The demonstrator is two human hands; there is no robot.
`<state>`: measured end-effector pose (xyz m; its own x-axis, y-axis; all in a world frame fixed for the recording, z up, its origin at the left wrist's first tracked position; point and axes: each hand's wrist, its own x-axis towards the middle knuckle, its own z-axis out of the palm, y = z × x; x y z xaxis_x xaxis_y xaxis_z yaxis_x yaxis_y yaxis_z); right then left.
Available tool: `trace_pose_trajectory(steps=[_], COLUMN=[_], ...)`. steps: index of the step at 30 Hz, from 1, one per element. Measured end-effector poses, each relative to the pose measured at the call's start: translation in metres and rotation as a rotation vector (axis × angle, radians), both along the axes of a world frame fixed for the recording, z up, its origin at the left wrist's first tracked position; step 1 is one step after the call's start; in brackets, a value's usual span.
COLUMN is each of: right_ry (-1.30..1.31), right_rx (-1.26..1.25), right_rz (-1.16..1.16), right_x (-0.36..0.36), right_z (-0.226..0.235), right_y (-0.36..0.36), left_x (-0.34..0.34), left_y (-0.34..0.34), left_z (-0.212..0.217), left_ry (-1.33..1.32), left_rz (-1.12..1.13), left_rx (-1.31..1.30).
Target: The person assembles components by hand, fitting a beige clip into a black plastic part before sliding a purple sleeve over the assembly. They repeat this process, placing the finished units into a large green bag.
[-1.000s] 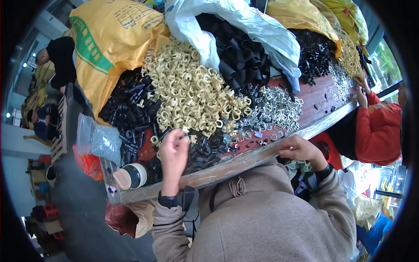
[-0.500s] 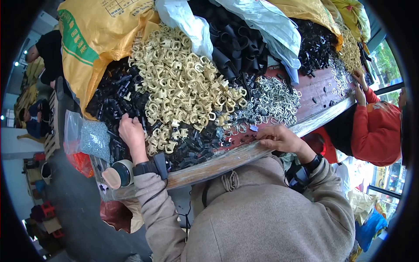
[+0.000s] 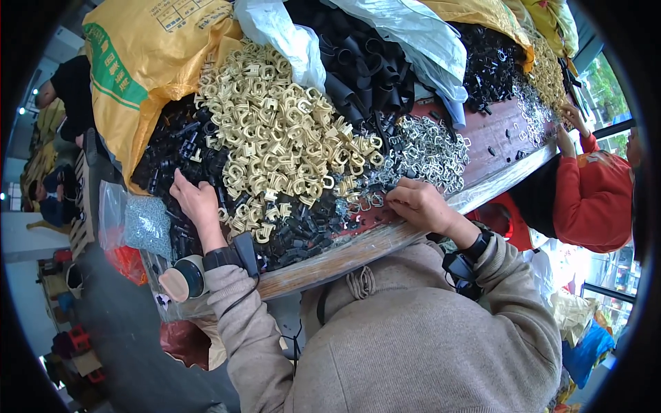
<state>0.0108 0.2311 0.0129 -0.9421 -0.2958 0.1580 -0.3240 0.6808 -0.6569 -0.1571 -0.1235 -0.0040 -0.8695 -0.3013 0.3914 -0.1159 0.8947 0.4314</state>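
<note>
My left hand (image 3: 195, 204) is over the pile of small black plastic parts (image 3: 180, 148), its thumb and forefinger apart and nothing visible between them. Right of it spreads a large heap of cream-coloured plastic buckles (image 3: 275, 138). At the table's near edge my right hand (image 3: 423, 206) has its fingers pinched together; what they hold, if anything, is too small to make out. Just beyond that hand lies a heap of silver metal rings (image 3: 430, 151). More small black pieces (image 3: 303, 234) are scattered between my hands.
A yellow woven sack (image 3: 131, 62) and wide black tubes (image 3: 365, 69) lie at the back. Left stand a clear bag of small beads (image 3: 147, 227) and a lidded jar (image 3: 187, 277). A wooden edge (image 3: 330, 265) borders the table. A co-worker in red (image 3: 592, 199) works at right.
My left hand has shifted slightly left and its thumb and forefinger have spread. My right hand has moved a little left and away from me, its fingers now pinched; a small purple piece near it no longer shows.
</note>
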Motion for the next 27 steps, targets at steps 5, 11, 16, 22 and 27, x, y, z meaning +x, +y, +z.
trace_pose_trajectory(steps=[5, 11, 16, 22, 27], right_ry=[0.045, 0.026, 0.005, -0.007, -0.361], right_rx=[0.171, 0.270, 0.334, -0.003, -0.357], right_rz=[0.027, 0.008, -0.031, -0.077, -0.069], right_x=[-0.004, -0.007, -0.006, -0.005, 0.000], right_z=[-0.015, -0.014, -0.020, -0.017, -0.007], right_y=[-0.008, -0.018, -0.019, -0.007, -0.008], left_x=[0.004, 0.011, 0.028, 0.086, 0.116], left_y=[0.004, -0.006, 0.007, 0.054, 0.090], left_z=[0.004, 0.004, 0.011, 0.037, 0.028], left_ry=[-0.046, 0.058, 0.236, -0.121, -0.156], left_rz=[0.014, -0.024, -0.119, -0.415, -0.725], left_rx=[0.042, 0.291, 0.490, 1.167, 0.886])
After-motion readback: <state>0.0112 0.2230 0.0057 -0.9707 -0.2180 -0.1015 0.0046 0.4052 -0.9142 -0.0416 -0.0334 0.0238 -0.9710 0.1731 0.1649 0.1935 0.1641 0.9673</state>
